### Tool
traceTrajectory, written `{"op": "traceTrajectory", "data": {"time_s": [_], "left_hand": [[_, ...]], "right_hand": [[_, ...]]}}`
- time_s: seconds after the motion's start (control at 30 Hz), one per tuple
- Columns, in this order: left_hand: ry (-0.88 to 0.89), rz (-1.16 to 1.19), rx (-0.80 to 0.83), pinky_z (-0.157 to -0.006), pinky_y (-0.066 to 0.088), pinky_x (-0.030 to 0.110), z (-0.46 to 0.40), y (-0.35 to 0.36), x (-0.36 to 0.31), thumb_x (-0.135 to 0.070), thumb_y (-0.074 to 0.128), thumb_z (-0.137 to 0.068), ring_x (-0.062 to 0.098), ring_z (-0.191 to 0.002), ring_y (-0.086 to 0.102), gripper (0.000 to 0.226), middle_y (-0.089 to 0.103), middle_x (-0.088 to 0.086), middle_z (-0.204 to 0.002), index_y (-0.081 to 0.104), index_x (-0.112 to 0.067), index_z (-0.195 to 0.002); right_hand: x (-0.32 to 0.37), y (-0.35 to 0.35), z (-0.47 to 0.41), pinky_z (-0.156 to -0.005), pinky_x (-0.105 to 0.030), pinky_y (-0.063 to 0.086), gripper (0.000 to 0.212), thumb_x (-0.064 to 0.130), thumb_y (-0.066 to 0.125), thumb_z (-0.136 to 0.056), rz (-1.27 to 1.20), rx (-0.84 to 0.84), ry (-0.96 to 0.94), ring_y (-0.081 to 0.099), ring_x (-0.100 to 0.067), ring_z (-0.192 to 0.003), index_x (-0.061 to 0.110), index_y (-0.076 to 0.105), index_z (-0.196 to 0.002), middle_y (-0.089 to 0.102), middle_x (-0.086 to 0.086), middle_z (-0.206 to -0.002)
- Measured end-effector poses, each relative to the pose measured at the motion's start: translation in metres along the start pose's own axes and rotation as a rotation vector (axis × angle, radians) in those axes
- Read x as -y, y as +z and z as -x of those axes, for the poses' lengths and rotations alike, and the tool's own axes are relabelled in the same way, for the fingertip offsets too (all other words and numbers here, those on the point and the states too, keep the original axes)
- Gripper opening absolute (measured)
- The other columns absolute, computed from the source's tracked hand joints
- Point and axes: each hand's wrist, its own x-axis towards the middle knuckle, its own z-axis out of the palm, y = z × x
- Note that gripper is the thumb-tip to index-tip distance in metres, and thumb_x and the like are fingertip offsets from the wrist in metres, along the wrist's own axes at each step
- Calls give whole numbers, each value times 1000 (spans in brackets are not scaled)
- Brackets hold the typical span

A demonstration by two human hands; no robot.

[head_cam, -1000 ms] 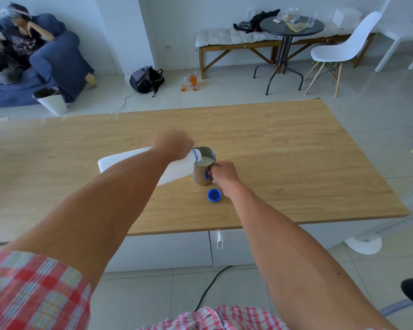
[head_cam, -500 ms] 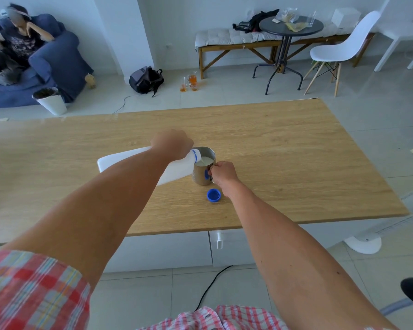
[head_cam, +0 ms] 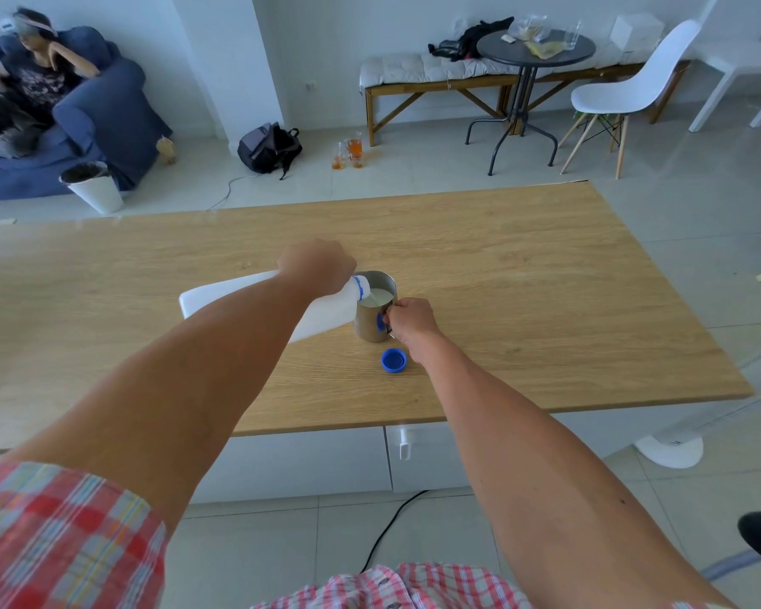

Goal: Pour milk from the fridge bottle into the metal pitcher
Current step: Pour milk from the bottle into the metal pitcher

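My left hand [head_cam: 316, 265] grips a white plastic milk bottle [head_cam: 229, 294] that lies tipped almost flat, its blue-ringed neck over the rim of the metal pitcher [head_cam: 372, 320]. Milk runs from the neck into the pitcher, whose inside shows a white surface close to the top. The pitcher stands upright on the wooden table [head_cam: 523, 279]. My right hand [head_cam: 411, 320] holds its handle on the right side. The bottle's blue cap [head_cam: 393, 360] lies open side up on the table just in front of the pitcher.
The table's front edge runs below the cap. Behind it on the floor stand glasses of amber drink [head_cam: 350, 153], a dark backpack [head_cam: 269, 147] and a white bin [head_cam: 93, 186]. A person sits on a blue sofa [head_cam: 106, 112] at far left.
Both hands, the bottle and the pitcher stay where they were. The pouring goes on; the milk level looks about the same.
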Motion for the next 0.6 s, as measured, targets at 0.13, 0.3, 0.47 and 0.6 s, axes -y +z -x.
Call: {"op": "traceTrajectory", "data": {"time_s": [0.13,0.3,0.47,0.6], "left_hand": [[9,-18,3,-77,48,40,0,0,0,-27,39,-100,30,-85,61,26,57,7,-83,59,-12,-92],[9,-17,-2,-75,47,39,0,0,0,-29,39,-101,29,-84,60,28,58,7,-83,59,-12,-91],[7,-32,-3,-73,45,39,0,0,-1,-28,39,-101,29,-83,59,28,57,7,-82,60,-12,-92],[3,-31,-1,-72,44,39,0,1,-1,-29,39,-102,29,-83,59,29,57,7,-82,60,-12,-92]], "right_hand": [[0,1,0,-63,-33,40,22,1,43,-89,8,2,0,48,-21,-71,8,64,-84,58,-10,-79],[1,0,0,-64,-34,40,22,1,44,-87,9,4,-3,48,-22,-73,9,64,-85,57,-10,-79],[-1,1,-1,-65,-34,40,22,1,44,-89,3,8,-3,48,-21,-73,10,63,-86,57,-10,-80],[-2,2,-1,-64,-34,40,21,1,45,-88,1,5,-1,48,-21,-73,11,63,-84,56,-10,-79]]}}
